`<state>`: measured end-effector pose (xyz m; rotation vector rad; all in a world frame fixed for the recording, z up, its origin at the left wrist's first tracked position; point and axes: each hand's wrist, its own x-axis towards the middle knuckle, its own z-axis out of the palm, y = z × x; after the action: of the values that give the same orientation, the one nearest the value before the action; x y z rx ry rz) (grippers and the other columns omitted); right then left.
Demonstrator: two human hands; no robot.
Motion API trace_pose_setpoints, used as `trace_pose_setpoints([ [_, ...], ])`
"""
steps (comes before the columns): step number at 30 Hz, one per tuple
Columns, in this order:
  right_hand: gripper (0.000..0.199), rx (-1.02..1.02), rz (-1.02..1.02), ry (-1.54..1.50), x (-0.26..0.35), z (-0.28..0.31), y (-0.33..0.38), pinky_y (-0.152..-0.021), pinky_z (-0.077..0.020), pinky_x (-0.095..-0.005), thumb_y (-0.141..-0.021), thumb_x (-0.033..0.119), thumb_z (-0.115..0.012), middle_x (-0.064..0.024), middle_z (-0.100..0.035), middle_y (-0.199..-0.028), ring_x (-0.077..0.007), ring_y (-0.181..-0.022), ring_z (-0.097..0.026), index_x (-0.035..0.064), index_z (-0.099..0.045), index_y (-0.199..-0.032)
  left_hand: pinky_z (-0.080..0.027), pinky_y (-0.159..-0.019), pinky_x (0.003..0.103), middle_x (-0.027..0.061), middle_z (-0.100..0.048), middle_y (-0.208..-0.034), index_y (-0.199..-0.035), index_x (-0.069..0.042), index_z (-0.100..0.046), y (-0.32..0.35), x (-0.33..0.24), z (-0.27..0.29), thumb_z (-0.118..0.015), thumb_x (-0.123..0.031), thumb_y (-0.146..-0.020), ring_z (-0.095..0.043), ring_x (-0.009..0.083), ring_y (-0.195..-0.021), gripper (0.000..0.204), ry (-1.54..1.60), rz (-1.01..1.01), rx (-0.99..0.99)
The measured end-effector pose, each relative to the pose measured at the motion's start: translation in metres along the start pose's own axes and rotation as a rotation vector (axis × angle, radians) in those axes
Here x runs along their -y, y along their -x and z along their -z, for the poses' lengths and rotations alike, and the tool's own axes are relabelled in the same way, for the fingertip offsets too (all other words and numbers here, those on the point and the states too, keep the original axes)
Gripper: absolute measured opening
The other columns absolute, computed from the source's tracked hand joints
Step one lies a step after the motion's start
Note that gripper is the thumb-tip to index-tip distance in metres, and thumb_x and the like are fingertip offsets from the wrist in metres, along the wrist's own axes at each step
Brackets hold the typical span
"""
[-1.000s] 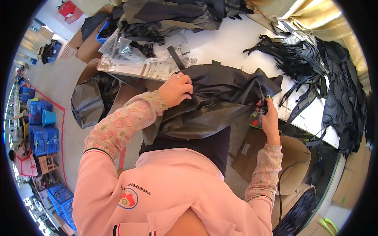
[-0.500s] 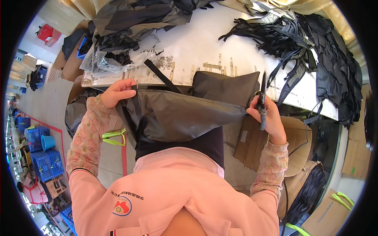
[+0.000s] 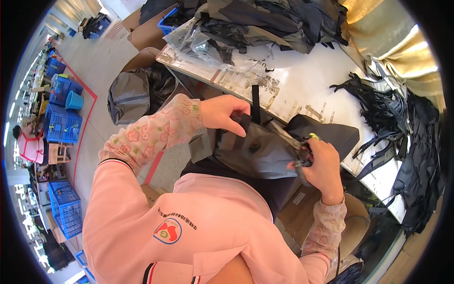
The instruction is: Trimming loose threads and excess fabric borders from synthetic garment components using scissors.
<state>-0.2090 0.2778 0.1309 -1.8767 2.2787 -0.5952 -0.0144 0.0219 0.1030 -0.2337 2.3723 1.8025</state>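
A dark grey, smooth fabric piece, looking like a sewn bag part, lies across my lap at the table's edge. My left hand pinches a short black strap at its upper left side. Another black strap stands up just beyond the fingers. In my right hand is a pair of scissors, fingers wrapped round the handles. Its blades point up and left over the fabric, towards my left hand. Motion blur hides whether the blades touch the fabric. A wider flap of the piece spreads onto the table.
The worn white table holds a heap of dark fabric, a clear plastic bag and black mesh straps. A grey bag piece sits in a carton to the left. Blue crates stand farther left; a cardboard box is below right.
The view has turned rightward. My left hand has come inward, closer to my right hand, and now pinches the strap. The scissors have swung from pointing upward to pointing left across the fabric.
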Motion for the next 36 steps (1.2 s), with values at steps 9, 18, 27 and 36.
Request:
trace_pose_setpoints([
  [9, 0.052, 0.176, 0.096, 0.074, 0.023, 0.007, -0.032, -0.062, -0.0391, -0.0362, -0.056, 0.043, -0.082, -0.0097, -0.057, -0.068, -0.0282, -0.067, -0.056, 0.0037, -0.055, -0.076, -0.041, -0.059, 0.030, 0.0048, -0.053, -0.071, -0.086, 0.000, -0.054, -0.002, -0.003, -0.012, -0.077, -0.016, -0.072, -0.046, 0.0133, -0.064, 0.031, -0.195, -0.117, 0.002],
  [18, 0.042, 0.217, 0.128, 0.105, 0.027, 0.010, -0.038, -0.064, -0.0403, -0.0370, -0.058, 0.034, -0.081, -0.0096, -0.061, -0.072, -0.0292, -0.072, -0.058, 0.0050, -0.056, -0.077, -0.041, -0.059, 0.032, 0.0084, -0.054, -0.070, -0.083, 0.000, -0.054, -0.008, -0.008, -0.014, -0.076, -0.017, -0.070, -0.049, 0.0164, -0.064, 0.031, -0.224, -0.114, 0.048],
  [27, 0.032, 0.257, 0.053, 0.125, 0.018, 0.003, -0.030, -0.063, -0.0445, -0.0414, -0.055, 0.016, -0.077, -0.0139, -0.059, -0.067, -0.0345, -0.068, -0.058, 0.0058, -0.057, -0.078, -0.042, -0.061, 0.032, 0.0094, -0.054, -0.072, -0.084, 0.001, -0.054, -0.006, -0.011, -0.013, -0.076, -0.019, -0.071, -0.050, 0.0171, -0.067, 0.032, -0.250, -0.122, 0.047],
  [36, 0.049, 0.197, 0.085, 0.077, 0.017, -0.001, -0.026, -0.059, -0.0427, -0.0416, -0.056, 0.038, -0.084, -0.0122, -0.058, -0.066, -0.0352, -0.065, -0.056, 0.0042, -0.054, -0.075, -0.043, -0.061, 0.032, 0.0091, -0.055, -0.073, -0.084, 0.001, -0.054, -0.009, -0.013, -0.017, -0.075, -0.017, -0.072, -0.051, 0.0172, -0.067, 0.030, -0.243, -0.116, 0.058],
])
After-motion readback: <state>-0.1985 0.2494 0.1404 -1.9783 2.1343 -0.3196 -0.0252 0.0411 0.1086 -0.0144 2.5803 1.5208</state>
